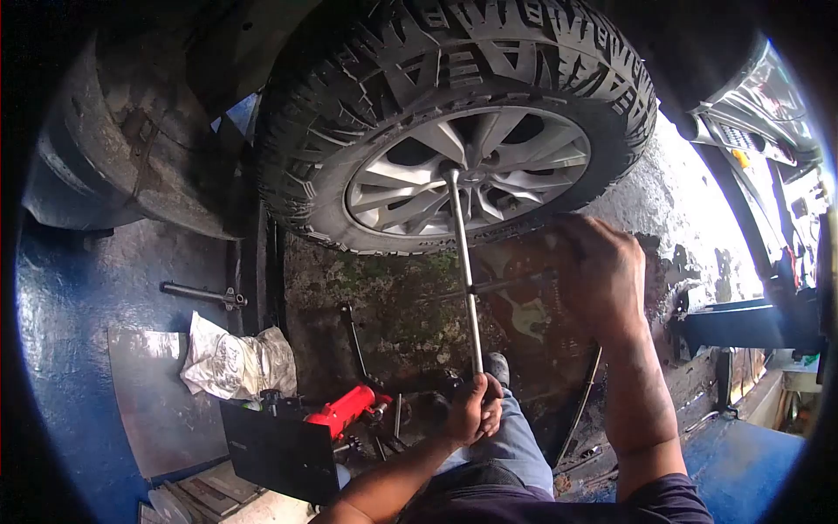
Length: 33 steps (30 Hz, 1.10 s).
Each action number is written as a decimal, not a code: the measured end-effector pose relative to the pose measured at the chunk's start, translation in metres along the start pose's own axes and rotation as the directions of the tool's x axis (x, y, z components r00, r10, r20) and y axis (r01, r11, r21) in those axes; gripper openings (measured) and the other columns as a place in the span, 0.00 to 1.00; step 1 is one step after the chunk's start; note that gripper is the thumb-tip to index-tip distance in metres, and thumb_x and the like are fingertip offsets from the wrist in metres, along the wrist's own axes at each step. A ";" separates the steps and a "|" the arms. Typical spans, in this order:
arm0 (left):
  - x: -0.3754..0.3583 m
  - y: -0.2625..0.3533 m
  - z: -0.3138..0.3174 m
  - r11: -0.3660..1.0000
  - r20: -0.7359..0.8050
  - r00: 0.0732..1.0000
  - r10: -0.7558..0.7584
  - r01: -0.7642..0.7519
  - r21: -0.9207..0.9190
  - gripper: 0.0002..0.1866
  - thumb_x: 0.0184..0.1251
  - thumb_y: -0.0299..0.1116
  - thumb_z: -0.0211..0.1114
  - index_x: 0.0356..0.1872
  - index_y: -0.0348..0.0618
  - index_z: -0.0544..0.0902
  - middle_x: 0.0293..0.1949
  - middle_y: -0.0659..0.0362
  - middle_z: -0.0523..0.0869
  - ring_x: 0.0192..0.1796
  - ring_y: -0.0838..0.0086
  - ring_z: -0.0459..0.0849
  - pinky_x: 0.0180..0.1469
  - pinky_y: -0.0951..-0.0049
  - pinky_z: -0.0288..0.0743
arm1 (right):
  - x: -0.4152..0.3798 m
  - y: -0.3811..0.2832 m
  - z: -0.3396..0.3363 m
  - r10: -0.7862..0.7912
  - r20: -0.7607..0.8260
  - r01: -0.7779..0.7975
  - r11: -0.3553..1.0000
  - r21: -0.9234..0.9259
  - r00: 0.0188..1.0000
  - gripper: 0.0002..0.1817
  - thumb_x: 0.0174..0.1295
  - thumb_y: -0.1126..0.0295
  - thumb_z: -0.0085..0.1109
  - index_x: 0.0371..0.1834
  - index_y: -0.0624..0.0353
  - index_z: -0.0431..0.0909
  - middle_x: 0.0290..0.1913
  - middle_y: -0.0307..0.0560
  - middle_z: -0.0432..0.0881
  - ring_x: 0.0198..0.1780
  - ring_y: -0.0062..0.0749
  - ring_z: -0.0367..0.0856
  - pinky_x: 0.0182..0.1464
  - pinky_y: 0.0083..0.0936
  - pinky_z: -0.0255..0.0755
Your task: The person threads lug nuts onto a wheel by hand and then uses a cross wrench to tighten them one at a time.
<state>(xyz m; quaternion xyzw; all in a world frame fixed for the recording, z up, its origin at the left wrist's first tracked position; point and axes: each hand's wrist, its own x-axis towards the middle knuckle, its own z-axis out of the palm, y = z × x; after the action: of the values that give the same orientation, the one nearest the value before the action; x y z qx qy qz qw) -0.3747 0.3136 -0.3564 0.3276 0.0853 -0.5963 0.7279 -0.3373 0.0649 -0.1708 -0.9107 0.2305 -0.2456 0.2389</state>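
A four-way lug wrench [463,249] reaches from a wheel to my body, its far socket end at the lug nuts by the hub. My left hand [477,410] is closed around the near end of its long bar. The wrench's cross arm is smeared by motion. My right hand [604,271] is raised at the right, close to the tip of that blurred arm, its fingers blurred and bent. The silver alloy rim [419,188] with several spokes sits inside a chunky-treaded tyre [349,96], which hangs above a stained floor.
At lower left stand a red cylindrical tool [340,410] and a dark flat panel [279,454]. A crumpled white sack [231,358] lies near a metal bar [201,293] on the blue floor. A thin rod [580,406] lies right of my leg. A blue beam [751,325] juts in at right.
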 end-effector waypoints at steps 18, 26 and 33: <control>-0.025 0.032 0.054 0.993 0.038 0.999 0.020 -0.016 -0.114 0.17 0.76 0.51 0.53 0.42 0.47 0.74 0.19 0.69 0.62 0.19 0.83 0.64 0.24 0.76 0.65 | -0.111 0.136 0.157 0.213 -0.441 -0.173 0.976 0.131 0.872 0.17 0.71 0.60 0.51 0.35 0.64 0.79 0.29 0.43 0.78 0.32 0.27 0.75 0.37 0.27 0.71; -0.014 0.034 0.064 0.999 -0.061 0.998 0.012 -0.014 -0.036 0.15 0.76 0.49 0.56 0.38 0.49 0.73 0.20 0.70 0.63 0.19 0.83 0.64 0.25 0.74 0.68 | -0.181 0.187 0.087 0.633 0.222 -0.658 0.622 0.424 0.742 0.23 0.63 0.58 0.61 0.55 0.63 0.76 0.47 0.59 0.82 0.50 0.44 0.81 0.52 0.38 0.75; -0.011 0.029 0.062 0.999 -0.165 0.985 0.041 -0.035 0.041 0.15 0.76 0.48 0.56 0.39 0.47 0.73 0.19 0.69 0.64 0.18 0.83 0.63 0.22 0.75 0.65 | 0.014 -0.070 -0.055 -0.520 -0.152 0.496 0.851 -0.173 0.840 0.22 0.55 0.70 0.66 0.56 0.55 0.78 0.57 0.53 0.77 0.63 0.52 0.71 0.67 0.45 0.65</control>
<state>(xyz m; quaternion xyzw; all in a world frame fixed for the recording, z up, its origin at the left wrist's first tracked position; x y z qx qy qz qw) -0.3673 0.2890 -0.2922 0.3916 0.1279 -0.5545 0.7231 -0.3359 0.0945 -0.0858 -0.9242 0.0178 -0.3723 0.0835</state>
